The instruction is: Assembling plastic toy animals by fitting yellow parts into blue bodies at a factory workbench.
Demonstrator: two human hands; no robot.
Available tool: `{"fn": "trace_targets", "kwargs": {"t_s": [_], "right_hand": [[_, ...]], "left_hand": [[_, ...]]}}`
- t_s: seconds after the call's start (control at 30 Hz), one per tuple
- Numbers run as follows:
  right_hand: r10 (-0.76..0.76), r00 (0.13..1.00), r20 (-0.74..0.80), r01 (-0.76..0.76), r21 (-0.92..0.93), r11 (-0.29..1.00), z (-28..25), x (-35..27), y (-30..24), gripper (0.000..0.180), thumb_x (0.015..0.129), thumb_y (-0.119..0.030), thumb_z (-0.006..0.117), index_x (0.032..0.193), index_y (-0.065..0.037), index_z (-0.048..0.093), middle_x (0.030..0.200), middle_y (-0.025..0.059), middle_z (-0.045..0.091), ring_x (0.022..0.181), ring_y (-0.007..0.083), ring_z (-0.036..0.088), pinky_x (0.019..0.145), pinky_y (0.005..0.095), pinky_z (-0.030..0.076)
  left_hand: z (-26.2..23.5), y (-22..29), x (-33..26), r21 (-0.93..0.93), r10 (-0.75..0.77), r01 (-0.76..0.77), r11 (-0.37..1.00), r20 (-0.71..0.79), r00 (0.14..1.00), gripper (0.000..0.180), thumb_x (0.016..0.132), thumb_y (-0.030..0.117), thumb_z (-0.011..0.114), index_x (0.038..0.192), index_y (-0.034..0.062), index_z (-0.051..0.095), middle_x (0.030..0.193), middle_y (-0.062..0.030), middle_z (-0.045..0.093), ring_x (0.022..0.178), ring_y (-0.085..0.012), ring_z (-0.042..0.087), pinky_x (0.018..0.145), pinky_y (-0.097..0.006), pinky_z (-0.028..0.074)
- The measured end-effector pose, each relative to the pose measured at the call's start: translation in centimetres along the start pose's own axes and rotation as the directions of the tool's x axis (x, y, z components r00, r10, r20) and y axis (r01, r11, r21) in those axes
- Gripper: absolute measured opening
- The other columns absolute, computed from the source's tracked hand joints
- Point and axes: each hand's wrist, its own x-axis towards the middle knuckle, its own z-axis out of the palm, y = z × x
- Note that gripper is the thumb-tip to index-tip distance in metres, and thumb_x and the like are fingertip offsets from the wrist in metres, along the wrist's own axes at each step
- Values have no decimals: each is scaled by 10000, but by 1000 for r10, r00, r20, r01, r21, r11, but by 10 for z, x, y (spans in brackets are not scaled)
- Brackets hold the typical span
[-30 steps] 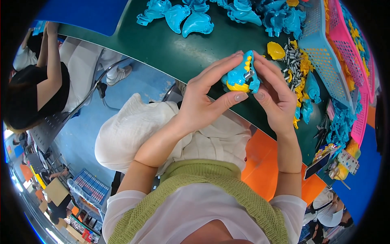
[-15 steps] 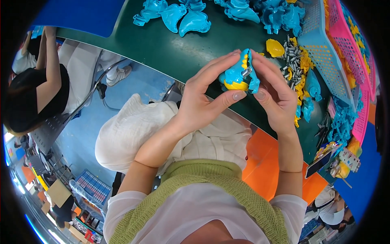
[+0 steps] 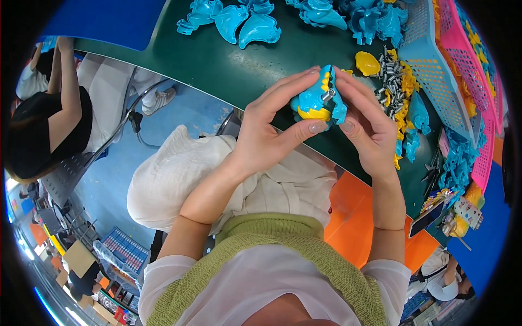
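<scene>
Between my two hands, above the near edge of the green table, is a blue and yellow plastic toy dinosaur body. A small metal cylinder sits in the gap between its two shell halves. My left hand is closed round the left, blue and yellow half, thumb below and fingers over the top. On the other side my right hand grips the right blue half with bent fingers and thumb. The halves stand slightly apart along the seam.
Several blue shells lie along the table's far side. To the right are a pile of metal cylinders, yellow pieces, a blue basket, a pink basket and a phone. Another person sits at the left.
My left hand and the toy's left half have shifted very slightly left. My right hand has hardly moved, and both hands keep their grip.
</scene>
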Motion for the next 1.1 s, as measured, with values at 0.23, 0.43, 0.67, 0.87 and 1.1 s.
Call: {"fn": "trace_targets", "kwargs": {"t_s": [0.23,0.43,0.67,0.87,1.1], "right_hand": [[-25,999,44,24,25,999,-6,2,1,419,850,-116,588,1222,46,486,1315,169,420,1191,233,436,980,333,378],[-21,999,31,19,45,999,-6,2,3,410,853,-110,581,1222,45,488,1316,169,420,1192,236,435,989,334,365],[-2,999,51,-1,44,999,-7,2,1,410,854,-113,582,1224,37,489,1322,161,417,1197,236,432,994,333,360],[17,999,44,-15,-46,999,-4,0,-3,410,860,-104,573,1233,37,480,1329,155,402,1181,216,444,965,313,395],[3,1000,-11,-3,-46,999,-1,-2,0,454,842,-173,612,1218,52,492,1319,175,422,1155,205,459,870,257,424]], "left_hand": [[-3,1,1,0,14,-14,1000,22,1000,535,720,73,719,1214,37,517,1244,-150,508,1151,-235,491,958,-326,384],[-3,1,0,-9,-5,5,1000,15,1000,528,722,78,720,1208,37,521,1226,-147,520,1140,-234,499,951,-324,390],[-3,1,0,-4,-2,2,1000,17,1000,527,722,82,720,1208,38,521,1220,-149,523,1138,-234,500,947,-323,393],[-3,0,1,30,25,-26,999,25,999,539,717,85,722,1214,42,518,1226,-155,519,1143,-248,500,947,-329,398],[-2,5,1,202,54,-68,977,73,996,552,709,90,722,1218,44,515,1260,-162,497,1164,-271,488,952,-348,399]]}}
